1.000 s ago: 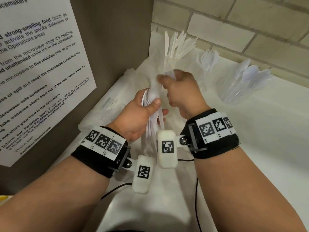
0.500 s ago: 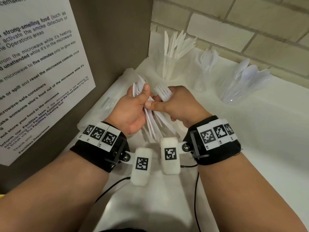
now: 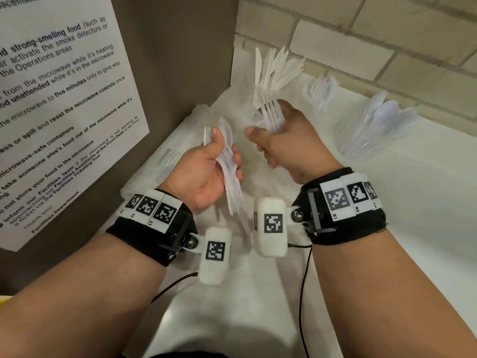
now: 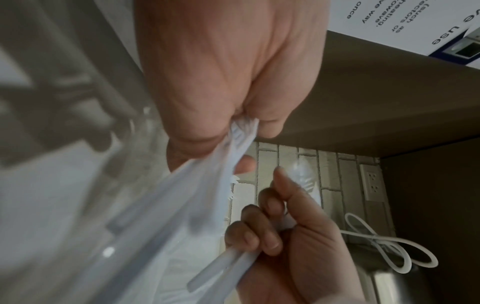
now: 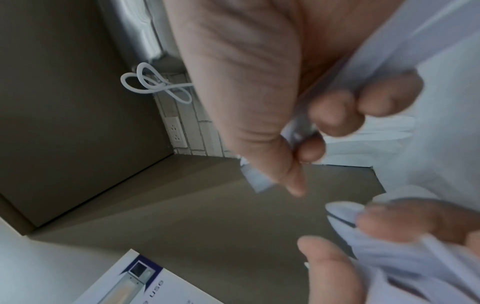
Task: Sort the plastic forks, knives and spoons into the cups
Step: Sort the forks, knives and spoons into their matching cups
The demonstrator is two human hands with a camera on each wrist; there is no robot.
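Note:
My left hand (image 3: 206, 169) grips a bundle of white plastic cutlery (image 3: 228, 161), palm up, handles pointing down toward me; the left wrist view shows the same bundle (image 4: 215, 174) pinched between thumb and fingers. My right hand (image 3: 281, 140) holds a few white forks (image 3: 272, 116), tines up, just right of the left hand and in front of the knife cup. Three clear cups stand by the brick wall: one with knives (image 3: 273, 71), one with forks (image 3: 322, 89), one with spoons (image 3: 382, 117).
A brown cabinet side with a printed notice (image 3: 59, 104) closes the left. A brick wall (image 3: 374, 34) runs behind the cups. A clear plastic bag (image 3: 165, 161) lies on the white counter (image 3: 426, 202) under my hands. A coiled white cable (image 4: 384, 244) hangs near an outlet.
My hands have come apart. The right hand pulled forks out of the left hand's bundle and lifted them up and to the right, toward the cups.

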